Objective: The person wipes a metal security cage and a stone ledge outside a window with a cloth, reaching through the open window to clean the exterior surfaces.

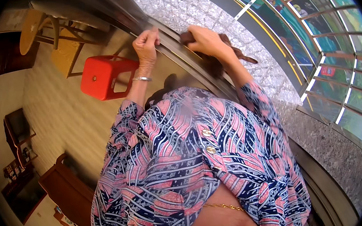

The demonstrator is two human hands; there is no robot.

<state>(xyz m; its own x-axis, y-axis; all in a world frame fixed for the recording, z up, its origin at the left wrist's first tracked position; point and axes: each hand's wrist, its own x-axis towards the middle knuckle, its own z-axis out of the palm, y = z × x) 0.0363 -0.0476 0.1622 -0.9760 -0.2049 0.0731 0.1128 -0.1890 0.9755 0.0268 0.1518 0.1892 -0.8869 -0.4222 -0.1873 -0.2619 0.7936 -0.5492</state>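
Observation:
My left hand [146, 47] is curled into a fist beside the metal frame [169, 53] of a sliding door or window. A silver bracelet [142, 79] circles that wrist. Whether anything is inside the curled fingers is hidden. On the frame's other side, my right hand [208, 42] grips a dark brown cloth [214, 65]. Part of the cloth bunches out past the fingers, and a strip hangs off to the right over the speckled paving [173, 4]. My patterned shirt [185, 158] fills the lower middle.
A red plastic stool [98, 78] stands left of my left hand, with wooden chairs [67, 52] beyond. Brown wooden furniture [66, 184] is at lower left on the tan floor [59, 116]. Outside, a metal-framed structure with colourful panels [306, 17] curves along the right.

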